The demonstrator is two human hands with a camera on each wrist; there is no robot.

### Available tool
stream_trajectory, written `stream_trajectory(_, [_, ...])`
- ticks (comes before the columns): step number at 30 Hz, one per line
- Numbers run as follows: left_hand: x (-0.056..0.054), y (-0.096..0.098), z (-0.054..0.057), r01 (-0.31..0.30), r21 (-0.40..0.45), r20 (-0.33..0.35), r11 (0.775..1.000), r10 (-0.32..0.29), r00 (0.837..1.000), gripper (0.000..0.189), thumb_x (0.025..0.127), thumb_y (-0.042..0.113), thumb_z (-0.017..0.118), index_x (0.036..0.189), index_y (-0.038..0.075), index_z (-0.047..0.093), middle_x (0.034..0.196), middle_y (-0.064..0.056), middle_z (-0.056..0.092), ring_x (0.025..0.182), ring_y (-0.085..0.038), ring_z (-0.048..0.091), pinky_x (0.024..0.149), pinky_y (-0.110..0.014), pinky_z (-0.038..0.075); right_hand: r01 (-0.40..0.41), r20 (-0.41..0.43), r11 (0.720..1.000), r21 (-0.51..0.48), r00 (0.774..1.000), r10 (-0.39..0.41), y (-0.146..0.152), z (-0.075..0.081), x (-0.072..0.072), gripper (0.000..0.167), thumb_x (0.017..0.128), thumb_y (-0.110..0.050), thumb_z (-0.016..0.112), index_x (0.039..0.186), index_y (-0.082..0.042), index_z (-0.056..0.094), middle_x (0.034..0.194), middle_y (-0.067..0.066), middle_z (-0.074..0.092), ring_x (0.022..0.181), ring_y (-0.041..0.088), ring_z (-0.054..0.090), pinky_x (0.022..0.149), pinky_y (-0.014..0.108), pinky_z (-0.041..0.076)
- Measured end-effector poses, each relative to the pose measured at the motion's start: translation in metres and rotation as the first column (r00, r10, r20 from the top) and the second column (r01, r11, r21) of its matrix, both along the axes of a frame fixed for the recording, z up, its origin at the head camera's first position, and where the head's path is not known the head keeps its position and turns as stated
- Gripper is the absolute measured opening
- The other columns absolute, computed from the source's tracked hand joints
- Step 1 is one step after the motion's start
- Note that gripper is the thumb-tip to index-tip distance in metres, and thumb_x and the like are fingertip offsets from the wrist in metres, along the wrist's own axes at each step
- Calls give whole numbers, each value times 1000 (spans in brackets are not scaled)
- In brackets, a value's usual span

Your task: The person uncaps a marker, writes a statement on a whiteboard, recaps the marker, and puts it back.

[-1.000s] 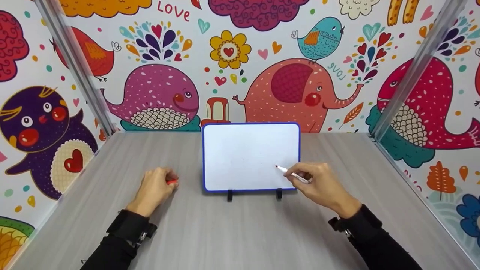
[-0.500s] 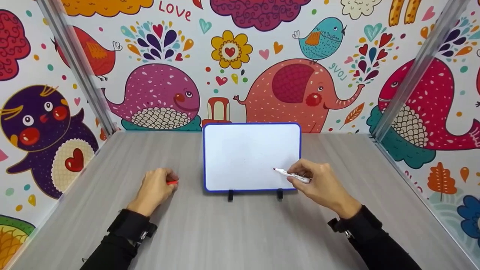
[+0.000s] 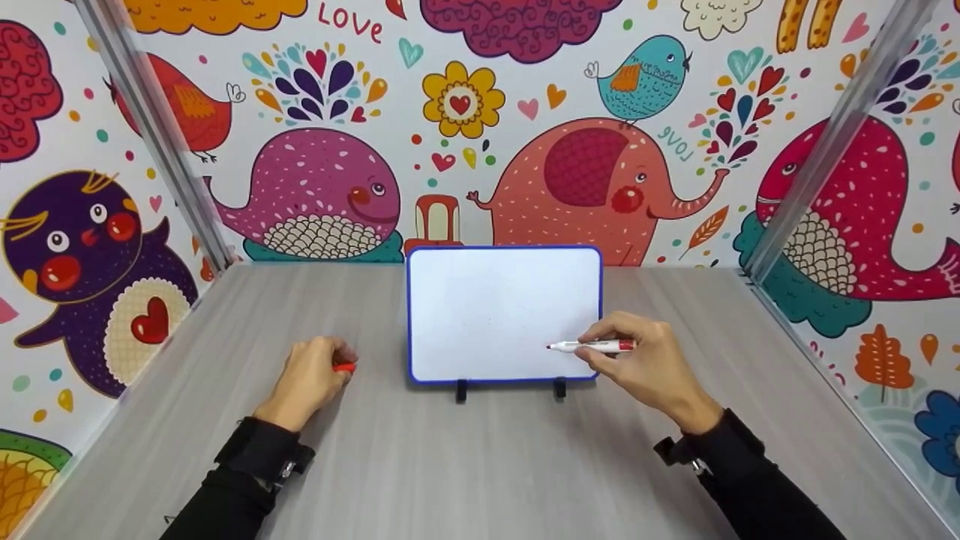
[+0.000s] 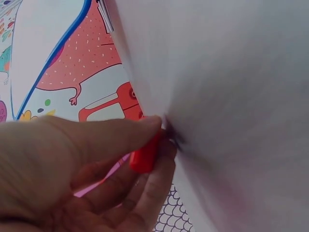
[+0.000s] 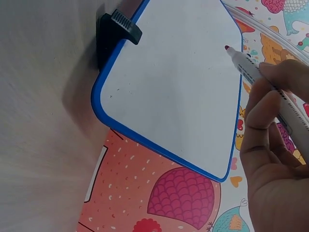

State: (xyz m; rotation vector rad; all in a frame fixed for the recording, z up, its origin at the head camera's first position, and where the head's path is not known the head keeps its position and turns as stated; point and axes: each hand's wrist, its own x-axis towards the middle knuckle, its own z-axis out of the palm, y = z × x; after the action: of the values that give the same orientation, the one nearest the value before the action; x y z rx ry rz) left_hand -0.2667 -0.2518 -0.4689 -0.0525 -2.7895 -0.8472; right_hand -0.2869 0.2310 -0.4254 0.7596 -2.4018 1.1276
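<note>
My right hand (image 3: 645, 360) pinches a white marker (image 3: 592, 346) with a red end between thumb and fingers. Its uncapped dark red tip points left, over the lower right part of a blue-framed whiteboard (image 3: 502, 311). In the right wrist view the marker (image 5: 251, 70) stands in front of the board's white face (image 5: 169, 77), which bears only tiny specks. My left hand (image 3: 304, 379) lies low over the table, left of the board. Thumb and fingers pinch a small red marker cap (image 4: 145, 153), seen best in the left wrist view.
The whiteboard stands tilted back on two black feet (image 3: 461, 391) on a grey wood-grain table (image 3: 450, 472). Cartoon-printed walls (image 3: 315, 187) enclose the back and sides, with metal posts (image 3: 154, 127) at the corners.
The marker has swung from slanting to nearly level, its tip slightly lower and its red end now showing past the fingers. My left hand has stayed put with the cap.
</note>
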Motion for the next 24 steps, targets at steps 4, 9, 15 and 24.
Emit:
stream_trajectory(4, [-1, -1, 0, 8, -4, -3, 1000, -8, 1000, 17, 92, -14, 87, 105, -4, 86, 103, -22, 86, 104, -45, 83, 95, -57, 71, 1, 18, 997, -71, 1000, 0, 1, 0, -1, 28, 87, -7, 104, 109, -16, 89, 102, -2, 89, 85, 10, 79, 79, 19, 70])
stream_trajectory(9, [-1, -2, 0, 15, -15, -11, 1000, -15, 1000, 18, 91, -15, 86, 106, -4, 86, 104, -23, 86, 104, -46, 82, 95, -58, 71, 1, 50, 991, -135, 999, 6, 2, 0, -2, 30, 87, -7, 104, 110, -15, 87, 105, 1, 88, 89, 12, 79, 79, 19, 71])
stream_trajectory(15, [-1, -1, 0, 15, -15, -21, 1000, -16, 1000, 18, 91, -16, 86, 106, -4, 86, 103, -23, 86, 104, -45, 82, 95, -58, 71, 0, 105, 983, -185, 994, 20, 2, -2, -3, 27, 89, -7, 102, 110, -15, 88, 107, 3, 87, 91, 17, 80, 81, 24, 73])
stream_trajectory(24, [-2, -1, 0, 12, -12, -20, 1000, -13, 1000, 18, 91, -16, 86, 105, -4, 86, 103, -22, 86, 104, -44, 82, 95, -57, 71, -4, 122, 973, -231, 992, 34, 0, -5, -3, 24, 91, -5, 100, 111, -13, 89, 108, 7, 87, 89, 17, 82, 81, 26, 73])
